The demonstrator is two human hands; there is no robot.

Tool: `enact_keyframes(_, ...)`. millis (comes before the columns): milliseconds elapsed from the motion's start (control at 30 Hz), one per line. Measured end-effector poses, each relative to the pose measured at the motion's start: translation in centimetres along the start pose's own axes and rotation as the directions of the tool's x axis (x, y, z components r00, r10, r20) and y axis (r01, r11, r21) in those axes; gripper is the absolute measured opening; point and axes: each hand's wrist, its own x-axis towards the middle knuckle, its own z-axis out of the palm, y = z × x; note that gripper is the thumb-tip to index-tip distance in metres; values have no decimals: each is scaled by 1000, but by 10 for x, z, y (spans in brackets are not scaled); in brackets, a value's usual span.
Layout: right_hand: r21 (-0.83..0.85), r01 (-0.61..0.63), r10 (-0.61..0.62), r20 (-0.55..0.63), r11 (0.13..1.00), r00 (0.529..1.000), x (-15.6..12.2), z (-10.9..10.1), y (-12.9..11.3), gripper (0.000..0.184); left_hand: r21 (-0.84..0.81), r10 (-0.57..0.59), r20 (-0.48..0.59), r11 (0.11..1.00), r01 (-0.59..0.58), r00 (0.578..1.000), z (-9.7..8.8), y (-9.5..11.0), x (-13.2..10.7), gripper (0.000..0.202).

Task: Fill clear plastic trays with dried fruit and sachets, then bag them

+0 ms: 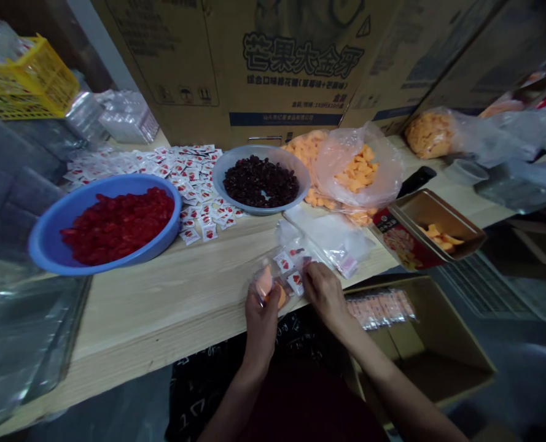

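Note:
My left hand [262, 322] is closed around the lower left end of a small clear plastic bag [279, 276] above the table's front edge. Through the film show orange candy pieces [264, 281] and two white sachets with red print [295, 282]. My right hand [321, 288] has its fingers pinched together at the bag's right side. Something small and reddish shows at those fingertips, but I cannot tell whether it is a candy or part of the bag. Just beyond the right hand lies a stack of flat clear bags [335, 236].
A blue basin [45, 245] of red candy, a bowl [222, 190] of dark pieces and scattered sachets [208, 230] stand behind. Orange candy spills from a bag [387, 178]. A tin [475, 236] sits right, above a carton [466, 362] holding packed bags. Large cartons [185, 80] wall the back.

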Motion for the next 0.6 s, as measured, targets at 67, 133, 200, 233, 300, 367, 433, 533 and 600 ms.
enact_keyframes(67,11,16,-16,-16,1000,1000,-1,1,-8,22,-21,6,-13,1000,-6,1000,3,2,-3,52)
enact_keyframes(133,53,-13,15,-30,999,999,2,0,-12,20,-11,30,-23,999,-30,999,3,6,-7,49)
enact_keyframes(200,98,-81,86,-44,992,995,10,0,-11,13,19,48,-19,999,-48,999,1,10,-10,50)
enact_keyframes(233,110,-115,121,-53,987,991,16,1,-9,9,29,44,-11,999,-44,999,1,11,-12,52)
enact_keyframes(300,99,-139,145,-62,985,987,30,4,-6,9,24,12,2,1000,-12,1000,0,11,-13,55)
enact_keyframes(367,61,-100,104,-55,993,993,44,9,-5,10,3,-24,14,1000,24,1000,1,8,-11,57)
enact_keyframes(433,22,-37,38,-43,999,998,52,13,-8,18,-4,-29,32,1000,29,999,4,3,-7,56)
enact_keyframes(533,17,56,-55,-46,998,997,52,14,-18,23,59,61,34,996,-63,998,15,-3,3,51)
enact_keyframes(600,48,93,-91,-52,994,995,47,9,-24,24,106,134,51,985,-139,990,26,-7,10,47)
